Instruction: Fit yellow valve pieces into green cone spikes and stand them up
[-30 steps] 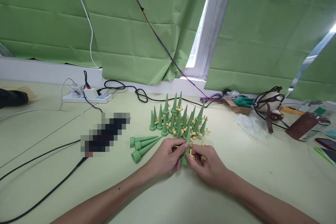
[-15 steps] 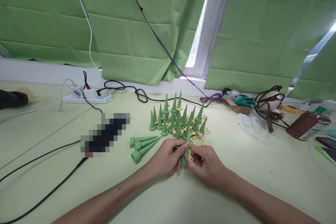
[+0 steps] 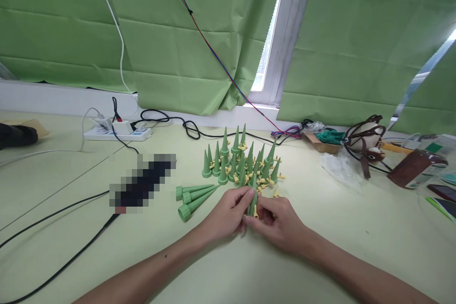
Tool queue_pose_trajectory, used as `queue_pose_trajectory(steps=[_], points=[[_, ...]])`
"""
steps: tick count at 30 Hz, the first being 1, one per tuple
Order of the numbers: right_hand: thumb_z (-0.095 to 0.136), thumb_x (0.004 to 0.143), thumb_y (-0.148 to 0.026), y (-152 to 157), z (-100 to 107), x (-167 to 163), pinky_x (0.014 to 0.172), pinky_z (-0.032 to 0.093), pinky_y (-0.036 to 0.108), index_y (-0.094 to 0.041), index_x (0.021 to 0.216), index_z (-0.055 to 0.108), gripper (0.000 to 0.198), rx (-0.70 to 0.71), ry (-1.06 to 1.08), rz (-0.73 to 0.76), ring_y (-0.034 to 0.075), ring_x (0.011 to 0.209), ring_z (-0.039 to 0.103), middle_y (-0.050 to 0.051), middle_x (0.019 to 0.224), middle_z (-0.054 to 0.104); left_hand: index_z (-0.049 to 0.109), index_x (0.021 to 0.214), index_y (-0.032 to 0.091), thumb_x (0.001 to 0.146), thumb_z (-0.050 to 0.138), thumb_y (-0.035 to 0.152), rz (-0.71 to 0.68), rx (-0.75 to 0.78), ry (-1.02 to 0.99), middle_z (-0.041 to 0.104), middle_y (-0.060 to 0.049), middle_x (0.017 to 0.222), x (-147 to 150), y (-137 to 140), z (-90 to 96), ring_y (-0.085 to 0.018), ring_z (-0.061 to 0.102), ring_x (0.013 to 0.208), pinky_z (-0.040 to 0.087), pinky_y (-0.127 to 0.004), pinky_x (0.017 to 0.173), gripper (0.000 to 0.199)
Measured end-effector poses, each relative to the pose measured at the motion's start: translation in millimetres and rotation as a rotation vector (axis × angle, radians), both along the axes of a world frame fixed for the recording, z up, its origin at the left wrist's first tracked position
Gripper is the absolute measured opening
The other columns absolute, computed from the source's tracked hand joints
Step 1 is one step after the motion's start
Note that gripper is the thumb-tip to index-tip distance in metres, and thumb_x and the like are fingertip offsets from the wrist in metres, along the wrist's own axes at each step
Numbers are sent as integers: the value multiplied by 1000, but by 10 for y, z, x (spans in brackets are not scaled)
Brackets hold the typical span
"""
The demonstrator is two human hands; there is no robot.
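Note:
Between my two hands a green watering spike [image 3: 253, 203] stands tip up, with a small yellow valve [image 3: 256, 212] on its side. The fingers of my left hand [image 3: 230, 213] are closed on its left side. My right hand [image 3: 281, 223] pinches its lower part near the valve; the base is hidden by fingers. Just beyond, several green spikes with yellow valves [image 3: 223, 173] stand upright in a cluster. Left of my left hand, three green spikes [image 3: 197, 202] without visible valves lie on their sides. A loose yellow piece [image 3: 276, 193] is behind my right hand.
A blurred dark object [image 3: 144, 183] with black cables lies to the left on the table [image 3: 228, 275]. Behind it is a white power strip [image 3: 117, 132]. To the right are a clear plastic bag [image 3: 342, 168], a small cardboard box [image 3: 322, 142] and a brown container [image 3: 416, 169].
The held spike has sunk slightly, and its valve is a little lower and further left. My right fingers have shifted slightly left and down; my left hand has barely moved.

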State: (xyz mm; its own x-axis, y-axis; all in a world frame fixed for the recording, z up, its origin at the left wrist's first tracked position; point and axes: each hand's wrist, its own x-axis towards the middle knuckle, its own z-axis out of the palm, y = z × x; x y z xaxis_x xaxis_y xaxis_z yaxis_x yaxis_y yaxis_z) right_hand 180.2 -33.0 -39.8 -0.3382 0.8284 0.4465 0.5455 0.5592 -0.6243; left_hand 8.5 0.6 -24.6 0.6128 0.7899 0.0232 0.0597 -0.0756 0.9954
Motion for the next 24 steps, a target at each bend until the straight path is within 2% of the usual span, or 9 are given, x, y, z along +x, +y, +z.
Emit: queue_pose_trajectory(steps=[11,24], points=[[63,86,-30,-5,5,-1,49,27,24,-22,65,38,34,-48,-3,19,9,49,32,-8,54,36,47,73,17,96,45,59,-15,-9,-1,41,7,52,10,4,2,-6,40,36,31,-17,35,48],[62,84,-24,-9,16,-10,50,26,22,-21,65,34,34,-101,18,43,8,50,33,-8,54,36,52,77,16,99,40,56,-22,40,34,53,3,63,7,1,-36,-5,43,38,34,-18,35,46]])
